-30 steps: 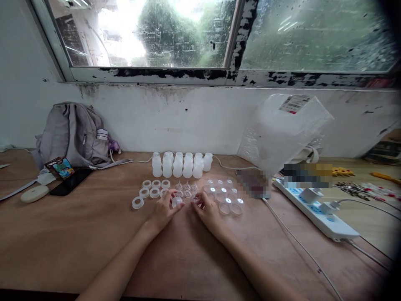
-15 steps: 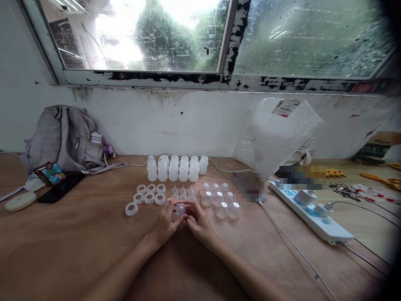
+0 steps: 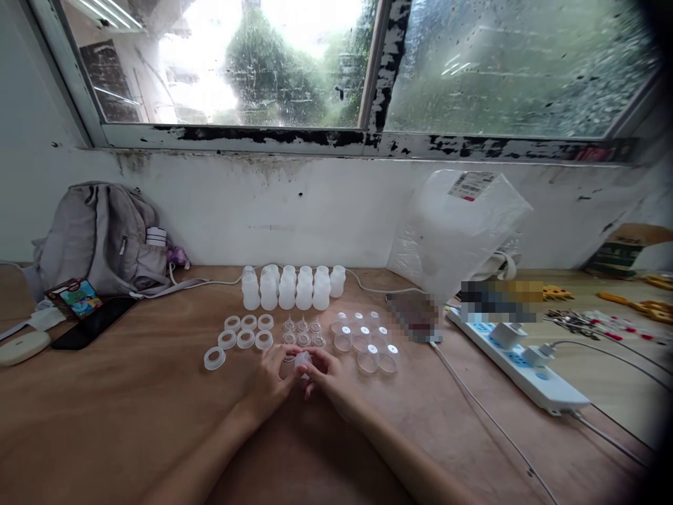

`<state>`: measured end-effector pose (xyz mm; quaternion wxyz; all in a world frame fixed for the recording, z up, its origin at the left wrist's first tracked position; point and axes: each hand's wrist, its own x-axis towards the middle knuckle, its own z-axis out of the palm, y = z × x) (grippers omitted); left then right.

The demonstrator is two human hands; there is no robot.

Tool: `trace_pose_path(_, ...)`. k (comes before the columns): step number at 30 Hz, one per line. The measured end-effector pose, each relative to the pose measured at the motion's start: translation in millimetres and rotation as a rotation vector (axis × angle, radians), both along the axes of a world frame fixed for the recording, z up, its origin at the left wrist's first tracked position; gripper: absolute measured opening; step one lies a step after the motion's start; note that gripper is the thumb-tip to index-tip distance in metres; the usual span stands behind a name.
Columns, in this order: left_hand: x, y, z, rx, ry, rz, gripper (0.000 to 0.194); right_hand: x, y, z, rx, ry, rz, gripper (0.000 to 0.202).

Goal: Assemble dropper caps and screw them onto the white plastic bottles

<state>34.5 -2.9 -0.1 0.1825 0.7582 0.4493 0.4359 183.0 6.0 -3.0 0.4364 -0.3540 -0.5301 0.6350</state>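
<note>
Both hands meet at the middle of the wooden table around a small translucent piece (image 3: 303, 360). My left hand (image 3: 274, 379) has its fingers closed on the piece from the left, and my right hand (image 3: 329, 375) grips it from the right. Just beyond them lie several clear nipples (image 3: 302, 339). Several white rings (image 3: 245, 339) lie to the left, and several clear caps (image 3: 368, 360) to the right. Frosted white bottles (image 3: 303, 294) stand in rows behind these parts. Fingers hide much of the held piece.
A grey backpack (image 3: 99, 238), a black phone (image 3: 94, 324) and a pale round case (image 3: 24, 347) are at the left. On the right are a plastic bag (image 3: 452, 231), a blurred-out device (image 3: 413, 315) with a cable, and a white power strip (image 3: 560, 390).
The view has shifted slightly. My hands have turned the translucent piece, and my right fingers have closed further over it.
</note>
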Motion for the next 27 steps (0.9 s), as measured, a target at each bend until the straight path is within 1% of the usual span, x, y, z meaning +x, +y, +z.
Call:
trace_pose_path(1, -0.1, -0.5, 0.8, 0.028, 0.029, 0.005, 0.022, -0.6, -0.2, -0.4, -0.021, 0.014, 0.001, 0.038)
trace_pose_path(3, 0.5, -1.3, 3.2, 0.060, 0.051, 0.004, 0.022, -1.2, -0.1, -1.3, -0.031, 0.027, -0.044, 0.038)
trace_pose_path(5, 1.9, -2.4, 6.4, 0.045, 0.046, -0.004, 0.022, -0.8, 1.0, -2.2, -0.026, 0.033, -0.090, 0.036)
trace_pose_path(9, 4.1, -4.2, 9.5, -0.104, -0.017, -0.012, 0.024, 1.9, 4.2, -2.4, -0.024, 0.071, -0.093, 0.033)
trace_pose_path(12, 4.9, -3.2, 6.7, -0.205, -0.085, -0.024, 0.026, 3.3, 5.2, -1.4, -0.024, 0.065, -0.075, 0.033)
trace_pose_path(14, 5.2, -1.8, 4.6, -0.239, -0.114, -0.029, 0.026, 3.4, 5.1, -1.2, 0.001, 0.038, -0.070, 0.034)
trace_pose_path(18, 5.3, 0.0, 3.5, -0.248, -0.120, -0.007, 0.024, 2.0, 5.0, -3.0, 0.046, -0.038, -0.090, 0.035)
trace_pose_path(27, 2.2, 0.2, 2.9, -0.218, -0.037, 0.065, 0.023, -0.3, 3.3, -3.7, 0.193, -0.223, -0.124, 0.023)
